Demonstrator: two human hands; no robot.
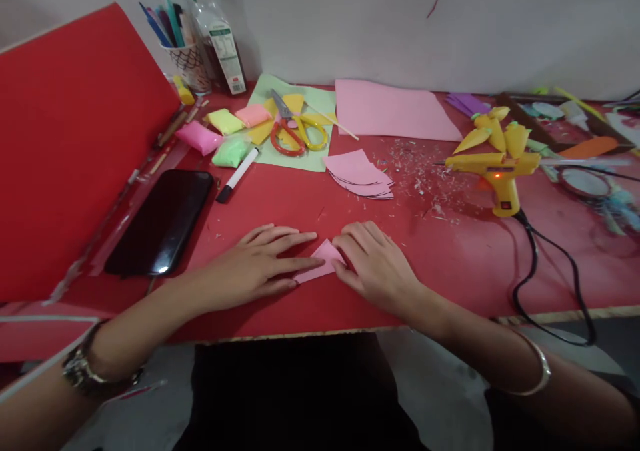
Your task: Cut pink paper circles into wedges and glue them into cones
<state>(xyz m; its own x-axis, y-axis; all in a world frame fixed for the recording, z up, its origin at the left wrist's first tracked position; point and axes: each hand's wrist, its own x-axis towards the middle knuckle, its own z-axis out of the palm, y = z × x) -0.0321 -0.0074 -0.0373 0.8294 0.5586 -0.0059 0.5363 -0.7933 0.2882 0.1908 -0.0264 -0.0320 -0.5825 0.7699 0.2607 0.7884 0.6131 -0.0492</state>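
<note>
Paper (pixel 320 266) lies pressed under unclenched left hand (pixel 255 267) and right hand (pixel 376 264) near table edge (pixel 300 335).

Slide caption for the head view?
Left hand and right hand press a pink paper piece on the red table.

Small pink piece (pixel 320 261), lower left of glue gun (pixel 495 171): thin matt paper, sharp crease
Glue gun: yellow plastic, slight sheen
Cord (pixel 550 264) below glue gun: black, smooth, rubbery look
Table (pixel 450 257) under glue gun: red matt covering; pale rough shavings (pixel 420 171) just left of glue gun
Phone (pixel 163 221), far left of glue gun: black glass, glossy, mirrors light
Scissors (pixel 295 131), upper left of glue gun: bare metal blades, shiny plastic handles
Pink sheet (pixel 393 111), upper left of glue gun: matt paper, smooth
Bangle (pixel 540 371), below glue gun: polished metal
Watch (pixel 83 371), far lower left of glue gun: metal, dull shine
</note>
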